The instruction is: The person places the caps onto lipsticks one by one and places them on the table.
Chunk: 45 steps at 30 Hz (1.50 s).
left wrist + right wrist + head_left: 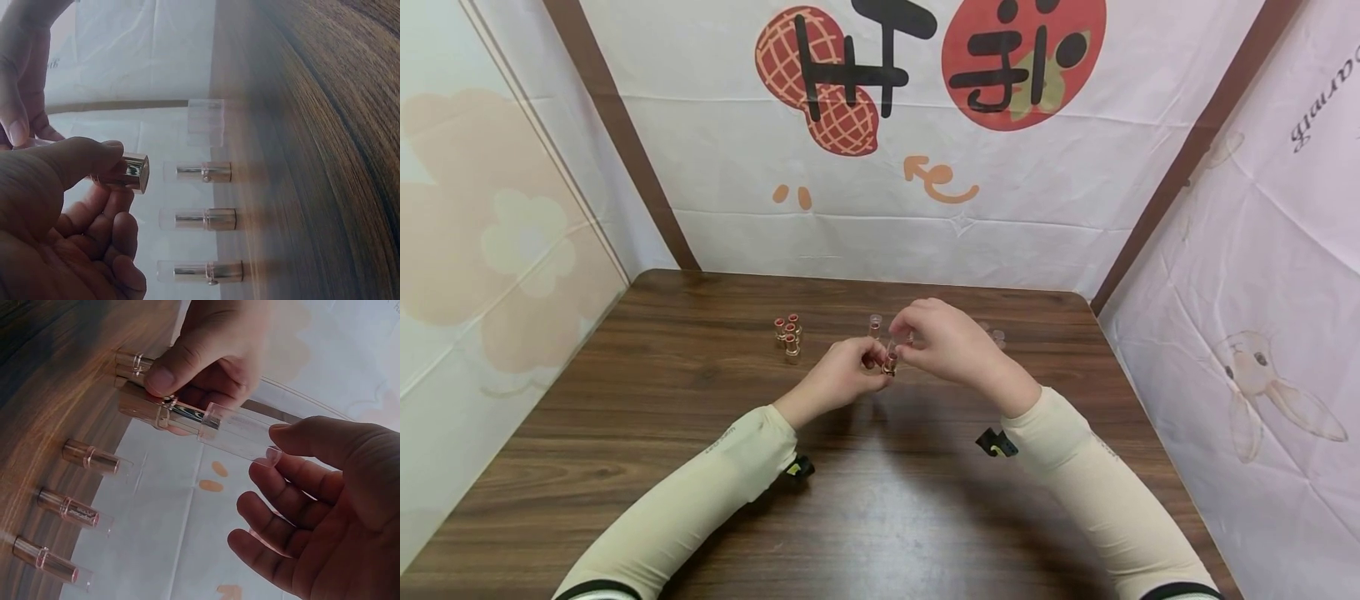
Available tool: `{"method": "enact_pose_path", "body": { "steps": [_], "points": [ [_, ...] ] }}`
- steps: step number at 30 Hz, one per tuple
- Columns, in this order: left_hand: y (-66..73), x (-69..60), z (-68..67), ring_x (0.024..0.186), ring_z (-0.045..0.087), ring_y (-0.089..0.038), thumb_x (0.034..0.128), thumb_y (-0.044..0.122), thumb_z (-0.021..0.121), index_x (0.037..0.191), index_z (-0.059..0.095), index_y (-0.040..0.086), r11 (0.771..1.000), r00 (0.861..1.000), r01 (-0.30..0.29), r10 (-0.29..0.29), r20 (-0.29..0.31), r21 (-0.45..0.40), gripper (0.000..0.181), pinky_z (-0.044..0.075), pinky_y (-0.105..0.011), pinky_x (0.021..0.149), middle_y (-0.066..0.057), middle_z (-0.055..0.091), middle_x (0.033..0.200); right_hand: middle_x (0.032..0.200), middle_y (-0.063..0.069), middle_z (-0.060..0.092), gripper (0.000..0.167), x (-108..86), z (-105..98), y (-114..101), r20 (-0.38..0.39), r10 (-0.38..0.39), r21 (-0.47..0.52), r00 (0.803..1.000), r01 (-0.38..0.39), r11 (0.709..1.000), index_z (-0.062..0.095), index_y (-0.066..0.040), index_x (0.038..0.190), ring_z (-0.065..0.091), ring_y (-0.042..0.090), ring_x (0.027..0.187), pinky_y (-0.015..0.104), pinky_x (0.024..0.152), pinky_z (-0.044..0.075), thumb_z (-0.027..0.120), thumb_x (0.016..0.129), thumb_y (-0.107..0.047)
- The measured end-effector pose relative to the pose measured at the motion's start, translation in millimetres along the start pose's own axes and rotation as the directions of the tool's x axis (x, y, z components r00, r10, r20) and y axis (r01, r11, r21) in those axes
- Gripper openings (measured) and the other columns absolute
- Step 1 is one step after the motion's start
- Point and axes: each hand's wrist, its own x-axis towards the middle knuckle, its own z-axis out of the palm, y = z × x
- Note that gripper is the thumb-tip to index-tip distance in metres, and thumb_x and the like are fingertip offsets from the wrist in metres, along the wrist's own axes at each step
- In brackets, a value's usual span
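My left hand (842,371) pinches the gold base of a lipstick (140,403) between thumb and fingers, above the table. With thumb and fingertips, my right hand (951,346) holds a clear cap (237,434) by its closed end. The cap's mouth overlaps the tip of the lipstick's slim inner tube; much of that tube still shows outside it. Three gold lipsticks with clear caps on stand in a row beyond the hands, among them a near one (219,172) in the left wrist view. In the head view my right hand hides part of that row.
A cluster of several gold lipsticks without caps (792,343) stands left of my left hand. Loose clear caps (997,337) stand beyond my right hand. The wooden table (880,500) ends at a printed cloth wall (880,242), with more cloth at both sides.
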Motion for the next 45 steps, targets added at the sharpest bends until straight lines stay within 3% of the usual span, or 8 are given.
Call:
{"method": "enact_pose_path", "body": {
  "steps": [5,11,17,23,29,37,45],
  "points": [
    [0.1,1.0,1.3,0.093,0.062,-0.023,0.0853,0.019,0.083,0.094,0.067,0.016,1.000,1.000,-0.017,0.017,-0.012,-0.006,0.019,0.050,-0.035,0.082,-0.006,0.070,0.097,0.103,-0.004,0.068,0.018,1.2,2,-1,0.021,0.004,0.001,1.000,-0.004,1.000,0.073,-0.015,0.108,0.064,0.018,0.102,0.033,0.087,0.053,0.076,0.091,-0.019],
    [1.3,1.8,3.6,0.093,0.062,-0.023,0.0848,0.018,0.082,0.095,0.068,0.016,0.998,0.997,-0.062,0.064,-0.037,0.033,0.018,0.050,-0.035,0.082,0.001,0.066,0.095,0.102,-0.004,0.070,0.018,2.0,6,0,0.030,-0.001,-0.007,1.000,0.001,1.000,0.073,-0.014,0.108,0.064,0.018,0.101,0.033,0.086,0.053,0.076,0.091,-0.018],
    [4.2,1.9,4.8,0.091,0.058,-0.019,0.0852,0.018,0.082,0.095,0.068,0.015,0.994,0.996,-0.077,0.081,-0.049,0.073,0.018,0.048,-0.036,0.082,-0.003,0.067,0.095,0.100,-0.004,0.070,0.016,2.1,7,1,0.034,0.005,0.000,0.999,-0.005,1.000,0.074,-0.013,0.107,0.065,0.020,0.100,0.034,0.085,0.053,0.075,0.092,-0.019],
    [4.9,0.2,6.2,0.092,0.059,-0.020,0.0851,0.017,0.082,0.098,0.067,0.015,0.994,0.996,-0.078,0.082,-0.048,0.079,0.020,0.048,-0.036,0.083,0.000,0.065,0.094,0.099,-0.003,0.069,0.016,1.8,7,1,0.054,0.028,0.007,0.998,-0.029,1.000,0.073,-0.014,0.107,0.062,0.013,0.094,0.033,0.083,0.053,0.075,0.092,-0.019],
    [4.8,-0.9,7.4,0.093,0.059,-0.025,0.0851,0.016,0.081,0.099,0.066,0.013,0.991,0.992,-0.105,0.110,-0.055,0.083,0.020,0.046,-0.037,0.083,-0.006,0.066,0.094,0.098,-0.004,0.069,0.015,2.1,8,2,0.060,0.034,0.019,0.998,-0.035,0.999,0.073,-0.014,0.105,0.061,0.011,0.092,0.033,0.082,0.053,0.075,0.091,-0.019],
    [8.3,-0.1,5.1,0.092,0.058,-0.016,0.0831,0.015,0.082,0.097,0.067,0.015,0.987,0.989,-0.121,0.130,-0.073,0.107,0.021,0.047,-0.037,0.086,0.003,0.066,0.093,0.097,-0.004,0.069,0.014,2.5,11,6,0.032,0.031,0.061,0.999,-0.033,0.998,0.073,-0.014,0.105,0.067,0.016,0.092,0.032,0.080,0.054,0.076,0.091,-0.018],
    [11.2,1.3,4.9,0.092,0.057,-0.016,0.0827,0.015,0.082,0.095,0.066,0.016,0.987,0.988,-0.128,0.135,-0.069,0.101,0.021,0.047,-0.036,0.084,0.003,0.064,0.092,0.098,-0.006,0.069,0.016,1.6,13,10,0.037,0.055,0.101,0.998,-0.058,0.993,0.072,-0.015,0.106,0.064,0.009,0.089,0.031,0.081,0.054,0.077,0.091,-0.018]
  ]
}}
